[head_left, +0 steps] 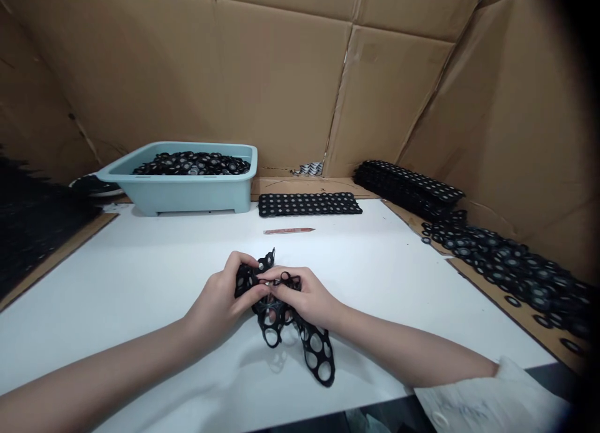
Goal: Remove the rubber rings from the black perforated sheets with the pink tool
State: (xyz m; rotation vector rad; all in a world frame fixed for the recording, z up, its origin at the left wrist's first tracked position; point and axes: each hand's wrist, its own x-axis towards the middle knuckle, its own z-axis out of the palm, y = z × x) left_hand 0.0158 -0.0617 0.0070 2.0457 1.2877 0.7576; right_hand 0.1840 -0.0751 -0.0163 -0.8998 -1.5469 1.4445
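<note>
Near the middle of the white table, a black sheet with round holes [316, 352] is bunched up between both hands. My left hand [227, 289] is closed on its left part, thumb and fingers pinching it. My right hand [304, 295] grips the same sheet just to the right, and the fingertips of both hands almost touch. A strip of the sheet hangs down towards the table's front edge below my right hand. Small details between the fingertips are hidden.
Behind, on the left, stands a light blue bin [201, 194] heaped with black rings. A flat black perforated sheet [309, 204] and a reddish pointed strip [289, 231] lie ahead. Stacked black sheets [407, 186] and loose black rings [510, 270] line the right side. Cardboard walls [281, 77] surround the table [154, 264].
</note>
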